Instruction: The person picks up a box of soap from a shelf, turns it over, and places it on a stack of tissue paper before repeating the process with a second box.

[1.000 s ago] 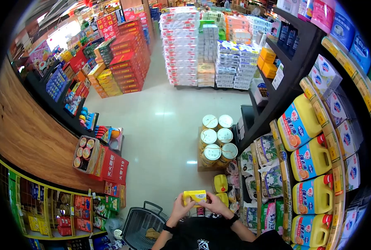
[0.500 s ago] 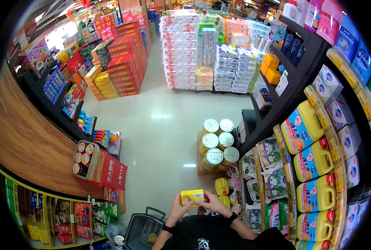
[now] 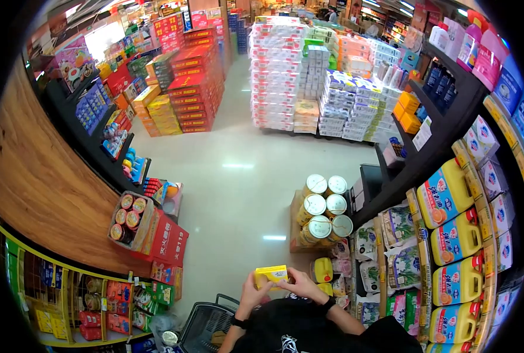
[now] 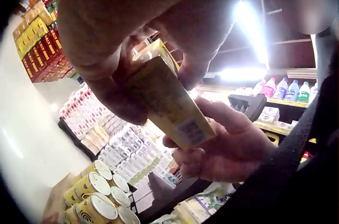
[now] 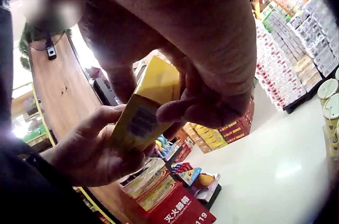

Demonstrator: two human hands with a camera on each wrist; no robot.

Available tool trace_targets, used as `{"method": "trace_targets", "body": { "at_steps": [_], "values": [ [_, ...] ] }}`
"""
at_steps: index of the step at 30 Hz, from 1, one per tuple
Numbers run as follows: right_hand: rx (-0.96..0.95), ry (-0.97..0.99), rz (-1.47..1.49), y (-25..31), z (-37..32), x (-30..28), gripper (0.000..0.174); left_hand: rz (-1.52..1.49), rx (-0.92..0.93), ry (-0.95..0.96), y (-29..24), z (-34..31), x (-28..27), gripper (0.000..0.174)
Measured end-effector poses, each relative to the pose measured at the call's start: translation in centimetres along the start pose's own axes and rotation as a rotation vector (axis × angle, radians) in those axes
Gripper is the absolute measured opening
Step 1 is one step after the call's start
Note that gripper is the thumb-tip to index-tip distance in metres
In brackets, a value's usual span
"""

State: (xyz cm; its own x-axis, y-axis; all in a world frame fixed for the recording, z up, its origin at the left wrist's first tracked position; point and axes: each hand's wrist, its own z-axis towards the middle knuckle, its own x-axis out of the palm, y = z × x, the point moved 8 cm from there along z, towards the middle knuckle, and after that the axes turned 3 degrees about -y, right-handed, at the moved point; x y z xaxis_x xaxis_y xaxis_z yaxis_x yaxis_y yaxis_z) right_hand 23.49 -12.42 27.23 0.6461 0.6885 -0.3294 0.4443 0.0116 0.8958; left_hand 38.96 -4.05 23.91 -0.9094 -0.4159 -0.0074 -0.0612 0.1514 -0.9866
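Note:
A small yellow box (image 3: 271, 274) is held up in front of the person's chest, gripped at both ends. My left hand (image 3: 253, 292) pinches its left end, thumb on the near side. On the other end, the fingers and thumb of my right hand (image 3: 302, 286) are curled. In the left wrist view the yellow box (image 4: 177, 105) slants between the two hands, a white printed patch near one end. A barcode shows on the yellow box (image 5: 142, 121) in the right wrist view.
A grey shopping basket (image 3: 206, 323) stands at the left by the body. Stacked tubs with white lids (image 3: 316, 204) stand ahead on the right. Shelves of yellow detergent jugs (image 3: 455, 235) line the right side. A red box (image 3: 170, 241) and wooden panel (image 3: 56, 170) are left.
The head view has turned slightly left, so the shelves and stacks sit farther right in it. Both hands keep hold of the yellow box, which is tilted a little differently.

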Motion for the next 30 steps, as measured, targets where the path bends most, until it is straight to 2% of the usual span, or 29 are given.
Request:
{"method": "trace_targets", "body": {
  "at_steps": [2, 5, 6, 8, 11, 14, 16, 20, 21, 24, 30],
  "values": [
    [0.022, 0.040, -0.050, -0.3, 0.9, 1.2, 0.054, 0.007, 0.027, -0.039, 1.5, 0.2, -1.2, 0.049],
    [-0.021, 0.029, -0.010, -0.8, 1.7, 2.4, 0.055, 0.004, -0.072, -0.028, 2.5, 0.5, -2.3, 0.051],
    [-0.056, 0.014, 0.028, 0.0, 1.9, 2.6, 0.055, 0.008, -0.062, -0.029, 2.2, 0.2, -2.1, 0.052],
    [-0.003, 0.042, 0.079, 0.9, 2.5, 2.5, 0.051, 0.035, -0.016, -0.035, 0.7, 1.0, -2.4, 0.054],
    [0.031, 0.006, 0.129, -0.8, 3.8, 2.2, 0.048, 0.084, 0.024, -0.042, 0.0, 2.4, -2.4, 0.055],
    [0.064, 0.003, 0.001, 0.5, 5.3, 0.6, 0.047, 0.073, -0.029, 0.001, 0.4, 4.6, -1.5, 0.053],
    [0.073, 0.001, 0.055, -0.1, 6.7, 0.0, 0.048, 0.077, -0.089, 0.030, -0.4, 6.2, -1.1, 0.051],
    [-0.017, -0.052, 0.130, -0.1, 11.3, -1.8, 0.049, 0.105, -0.041, 0.016, -0.2, 11.2, -0.9, 0.050],
    [0.069, 0.001, 0.073, 0.1, 12.4, -2.6, 0.049, 0.102, -0.018, 0.009, -0.5, 12.6, -0.7, 0.049],
    [-0.050, -0.069, 0.011, 2.0, 15.9, -5.8, 0.050, 0.100, 0.000, 0.027, -1.1, 17.2, 0.2, 0.053],
    [0.027, -0.080, 0.096, 2.4, 21.0, -11.4, 0.053, 0.217, 0.020, 0.088, -5.6, 24.7, 3.5, 0.055]
  ]
}}
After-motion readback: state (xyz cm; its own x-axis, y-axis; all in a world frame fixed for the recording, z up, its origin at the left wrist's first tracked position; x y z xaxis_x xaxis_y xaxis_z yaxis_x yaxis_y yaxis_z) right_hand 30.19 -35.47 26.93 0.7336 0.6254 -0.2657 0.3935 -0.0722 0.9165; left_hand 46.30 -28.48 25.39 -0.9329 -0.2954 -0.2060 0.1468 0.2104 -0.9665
